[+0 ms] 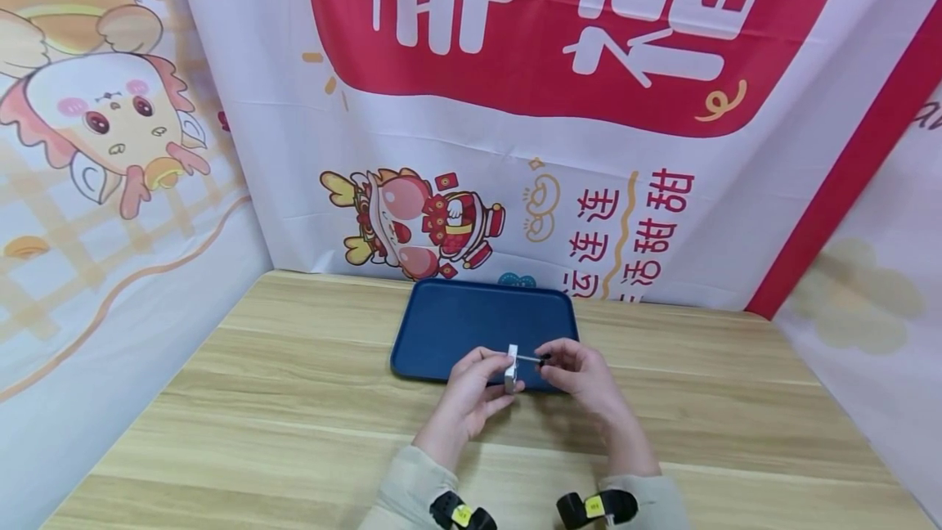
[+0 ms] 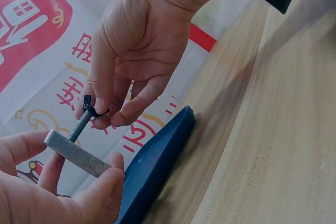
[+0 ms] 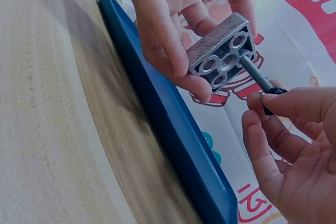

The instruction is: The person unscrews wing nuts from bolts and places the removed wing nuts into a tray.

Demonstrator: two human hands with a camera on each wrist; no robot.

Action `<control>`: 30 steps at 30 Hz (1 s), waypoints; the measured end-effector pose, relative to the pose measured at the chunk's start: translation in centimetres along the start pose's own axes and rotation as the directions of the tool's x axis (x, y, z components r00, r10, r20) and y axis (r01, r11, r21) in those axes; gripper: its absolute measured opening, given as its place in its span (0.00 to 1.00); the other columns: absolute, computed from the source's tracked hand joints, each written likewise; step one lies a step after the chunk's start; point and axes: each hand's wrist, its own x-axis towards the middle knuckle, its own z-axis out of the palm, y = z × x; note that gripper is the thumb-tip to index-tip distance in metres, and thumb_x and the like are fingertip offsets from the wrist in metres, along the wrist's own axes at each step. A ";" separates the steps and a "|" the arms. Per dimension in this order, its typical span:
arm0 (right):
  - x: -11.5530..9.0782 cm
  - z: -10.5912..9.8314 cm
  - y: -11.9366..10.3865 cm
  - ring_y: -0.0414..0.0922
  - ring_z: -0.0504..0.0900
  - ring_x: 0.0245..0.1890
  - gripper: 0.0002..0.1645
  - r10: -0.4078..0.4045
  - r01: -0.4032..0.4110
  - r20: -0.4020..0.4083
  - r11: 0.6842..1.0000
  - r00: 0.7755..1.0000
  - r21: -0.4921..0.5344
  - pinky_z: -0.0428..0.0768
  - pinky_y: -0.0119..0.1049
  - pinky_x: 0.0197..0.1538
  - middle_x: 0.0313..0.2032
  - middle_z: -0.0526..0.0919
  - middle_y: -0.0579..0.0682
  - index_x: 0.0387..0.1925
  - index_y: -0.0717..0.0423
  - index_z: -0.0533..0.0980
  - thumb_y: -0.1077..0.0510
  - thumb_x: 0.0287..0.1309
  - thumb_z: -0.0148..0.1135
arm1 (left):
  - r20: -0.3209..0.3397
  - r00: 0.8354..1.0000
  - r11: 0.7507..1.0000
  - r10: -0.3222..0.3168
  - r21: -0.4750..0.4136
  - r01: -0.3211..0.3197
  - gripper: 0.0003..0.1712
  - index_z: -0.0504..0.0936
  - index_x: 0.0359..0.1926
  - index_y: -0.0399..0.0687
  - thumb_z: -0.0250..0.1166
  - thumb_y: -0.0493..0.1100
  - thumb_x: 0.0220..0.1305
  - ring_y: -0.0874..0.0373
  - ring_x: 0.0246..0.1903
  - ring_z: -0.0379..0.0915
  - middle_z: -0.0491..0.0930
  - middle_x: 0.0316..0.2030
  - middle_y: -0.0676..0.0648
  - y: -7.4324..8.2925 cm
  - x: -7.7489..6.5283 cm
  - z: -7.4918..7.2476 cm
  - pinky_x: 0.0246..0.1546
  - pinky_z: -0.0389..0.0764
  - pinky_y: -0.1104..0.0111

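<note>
My left hand (image 1: 471,395) pinches a small rectangular metal block (image 3: 212,43) by its edges, with the thumb on one end and fingers on the other. The block's recessed face shows several round holes and points toward my right hand (image 1: 585,375). A threaded thumb screw (image 3: 255,73) with a black winged head stands out from one of the corner holes. Thumb and fingertips of my right hand pinch that black head (image 2: 88,104). Both hands hover above the near edge of a dark blue tray (image 1: 482,321).
The tray lies on a wood-grain table (image 1: 294,399) near its back edge. Behind it hangs a white and red printed cloth (image 1: 456,129), with more printed cloth at both sides. Each wrist wears a black strapped device (image 1: 599,507) with a yellow label.
</note>
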 end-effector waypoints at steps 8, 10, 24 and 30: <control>-0.1 -0.6 0.1 0.42 0.79 0.44 0.18 -0.030 0.030 0.030 1.000 0.999 0.009 0.80 0.37 0.53 0.47 0.81 0.57 0.56 0.67 0.74 0.64 0.66 0.59 | -0.002 1.000 1.000 0.003 0.007 -0.003 0.06 0.75 0.35 0.53 0.65 0.45 0.67 0.51 0.39 0.86 0.79 0.51 0.41 0.0 0.0 0.0 0.60 0.74 0.45; -0.1 -0.7 0.1 0.41 0.78 0.44 0.19 0.010 -0.009 -0.004 0.999 1.000 0.050 0.79 0.41 0.56 0.48 0.80 0.55 0.57 0.65 0.73 0.59 0.69 0.57 | -0.004 1.000 1.000 0.002 0.009 -0.002 0.06 0.75 0.35 0.53 0.65 0.45 0.67 0.50 0.40 0.86 0.79 0.50 0.41 0.0 -0.1 0.0 0.60 0.74 0.45; 0.1 -0.6 0.0 0.36 0.69 0.19 0.17 0.189 -0.167 -0.080 0.959 0.979 0.228 0.67 0.26 0.24 0.19 0.74 0.44 0.44 0.66 0.78 0.54 0.74 0.52 | 0.003 1.000 1.000 0.012 0.008 -0.012 0.07 0.75 0.35 0.53 0.65 0.45 0.67 0.50 0.40 0.86 0.80 0.46 0.44 -0.1 0.0 -0.1 0.60 0.74 0.44; 0.1 -0.5 0.1 0.35 0.71 0.19 0.18 0.183 -0.170 -0.032 0.958 0.983 0.232 0.70 0.24 0.25 0.19 0.77 0.45 0.43 0.67 0.78 0.53 0.72 0.55 | -0.002 1.000 1.000 0.001 0.008 -0.001 0.07 0.75 0.34 0.53 0.65 0.45 0.66 0.50 0.40 0.86 0.80 0.46 0.45 0.0 0.1 0.0 0.60 0.74 0.45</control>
